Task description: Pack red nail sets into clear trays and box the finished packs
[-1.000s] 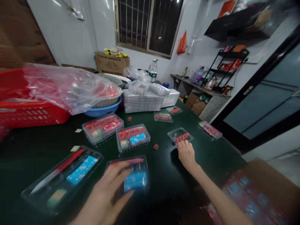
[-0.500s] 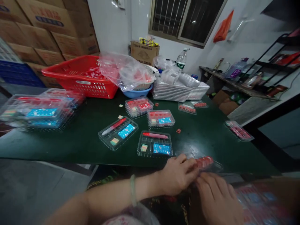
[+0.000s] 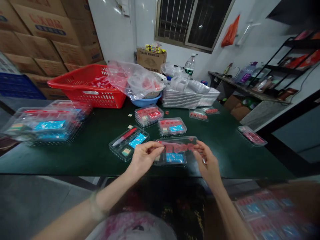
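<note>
My left hand (image 3: 143, 157) and my right hand (image 3: 207, 161) each pinch one end of a clear plastic tray with a row of red pieces (image 3: 178, 145). They hold it level just above an open clear tray (image 3: 172, 158) that lies on the dark green table (image 3: 85, 153) and has a blue patterned card in it. The red pen seen in that tray earlier is now covered. To the left lies another open tray (image 3: 128, 142) with a red pen, a blue card and a small block.
Two filled closed trays (image 3: 148, 115) (image 3: 172, 126) sit further back. A stack of filled trays (image 3: 47, 121) stands at the left edge. A red basket (image 3: 86, 86), a plastic bag (image 3: 133, 80), white empty trays (image 3: 186, 96) and small trays of red pieces (image 3: 251, 135) line the back and right. Cardboard boxes stand behind.
My hands have lifted the tray of red pieces from the table's near edge and brought it forward over the open tray. The camera view has shifted slightly.
</note>
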`<state>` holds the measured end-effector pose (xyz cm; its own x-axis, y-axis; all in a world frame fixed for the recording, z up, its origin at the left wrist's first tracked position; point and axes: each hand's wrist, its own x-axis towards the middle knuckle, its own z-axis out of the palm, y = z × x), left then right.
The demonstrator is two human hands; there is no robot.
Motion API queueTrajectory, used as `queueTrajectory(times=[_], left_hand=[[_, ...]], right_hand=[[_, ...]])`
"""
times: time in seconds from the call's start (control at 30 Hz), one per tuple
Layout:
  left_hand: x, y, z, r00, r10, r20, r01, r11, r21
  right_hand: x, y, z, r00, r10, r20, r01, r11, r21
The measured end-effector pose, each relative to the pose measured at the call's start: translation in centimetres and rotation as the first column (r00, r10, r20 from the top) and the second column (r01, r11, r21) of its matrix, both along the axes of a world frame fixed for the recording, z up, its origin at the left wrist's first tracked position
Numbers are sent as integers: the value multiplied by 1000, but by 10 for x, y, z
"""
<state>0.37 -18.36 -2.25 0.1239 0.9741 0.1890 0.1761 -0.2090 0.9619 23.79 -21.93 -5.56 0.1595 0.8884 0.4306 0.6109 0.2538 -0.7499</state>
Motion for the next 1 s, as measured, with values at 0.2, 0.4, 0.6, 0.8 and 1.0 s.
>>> queueTrajectory(times=[0.2, 0.4, 0.6, 0.8, 1.0], left_hand=[[0, 38, -23, 990, -1, -141, -22, 987, -160], [-4, 58, -54, 952, -2, -307, -23, 997, -78], [-3, 55, -59, 813, 205, -546, -108, 973, 204], [2, 55, -72, 628, 136, -766, 358, 823, 440], [8, 54, -50, 546, -37, -837, 511, 807, 297]], right_hand=[[-9, 41, -35, 999, -53, 2, 53, 996, -77], [-4, 57, -54, 979, -68, 191, 98, 984, -151], [-6, 58, -59, 951, -88, 296, 158, 963, -219], [-6, 58, -56, 953, -83, 291, 166, 948, -271], [0, 64, -63, 998, -29, 60, 44, 964, -262]])
